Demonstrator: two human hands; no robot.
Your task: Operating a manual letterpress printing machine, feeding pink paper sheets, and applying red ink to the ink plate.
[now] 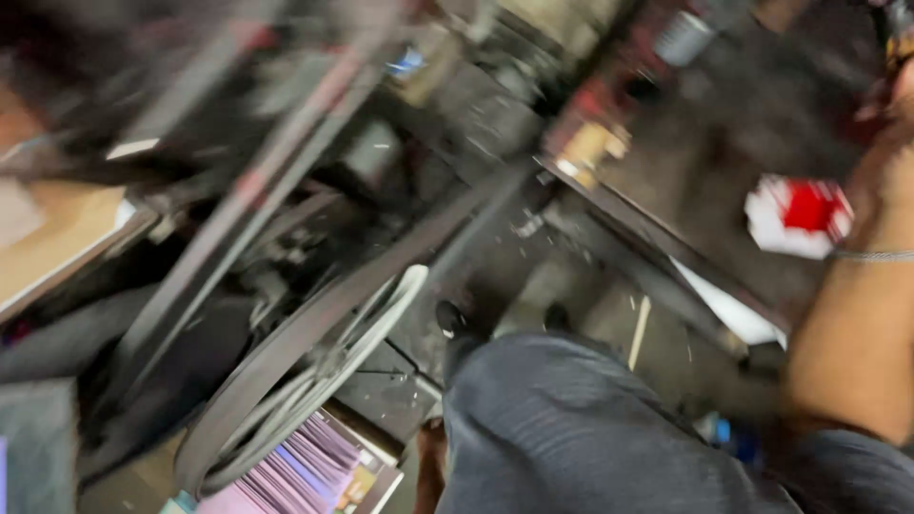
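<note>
The head view is heavily blurred and tilted. The nearest thing to the person is a bicycle wheel, its black tyre and pale rim running from the lower left up toward the middle of the picture, with dark frame tubes slanting above it; the wheel stands on the dirty workshop floor, not on any counter. The person's right arm rises along the right edge, a thin metal bracelet around the wrist, and the right hand is cut off at the upper right corner, so I cannot tell whether its fingers are spread or closed, nor whether they hold anything. The left hand is not in view. A knee in dark grey trousers fills the lower middle. A red-and-white packet lies on the floor near the right arm, and colourful printed sheets lie at the bottom, under the wheel. Judging by this, no grip is yet on the wheel; the hand is well apart from it.
</note>
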